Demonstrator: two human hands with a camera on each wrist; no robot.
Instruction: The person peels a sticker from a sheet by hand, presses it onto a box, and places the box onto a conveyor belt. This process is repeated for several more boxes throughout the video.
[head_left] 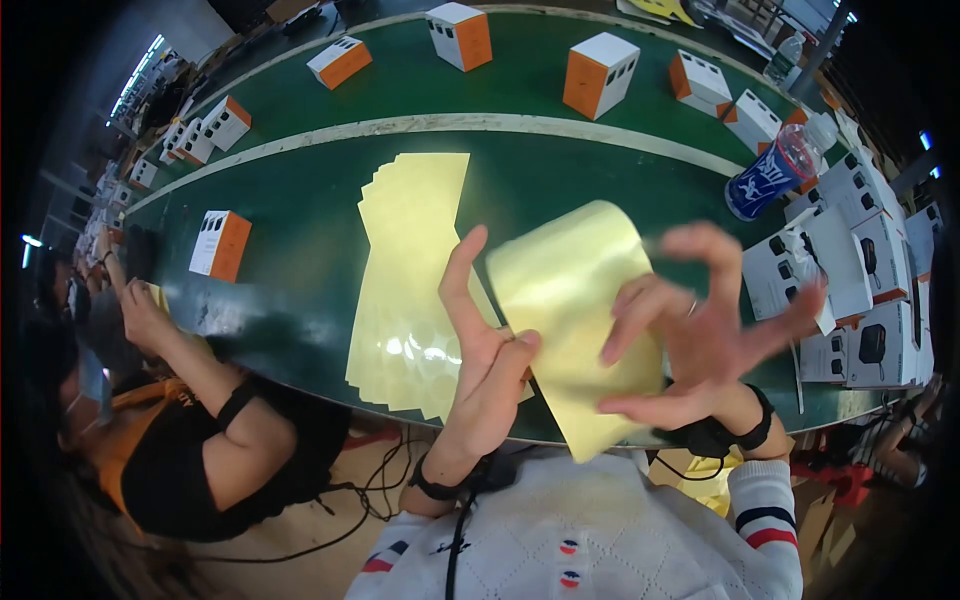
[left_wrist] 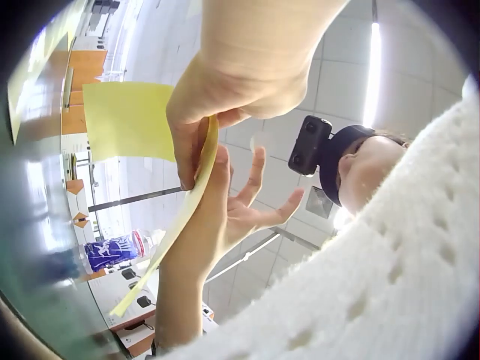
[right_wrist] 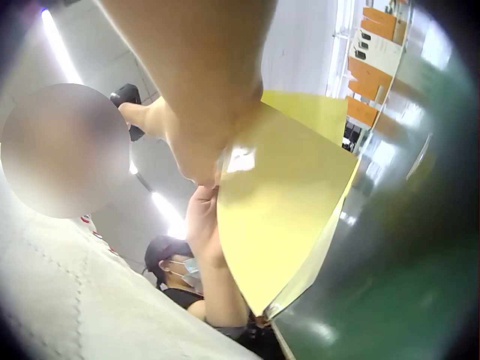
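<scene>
A small stack of yellow glossy sheets [head_left: 570, 290] is held up over the table's near edge, its far end curling. My left hand [head_left: 485, 385] pinches its left edge between thumb and fingers, the index finger raised. Over the right part of the sheets is my right hand [head_left: 700, 340], blurred, with its fingers spread. The left wrist view has the right hand [left_wrist: 225, 206] close against the sheets' edge, and a small pale translucent patch [left_wrist: 256, 141] at one fingertip. More yellow sheets [head_left: 410, 250] lie fanned on the table to the left, with round shiny marks near the front.
White and orange boxes [head_left: 860, 330] are piled at the right, beside a blue-labelled bottle [head_left: 770, 178]. A single box [head_left: 220, 245] stands at the left of the green table [head_left: 300, 330]. Several boxes sit on the strip beyond the pale rail [head_left: 450, 123]. Another person [head_left: 215, 450] sits at the left.
</scene>
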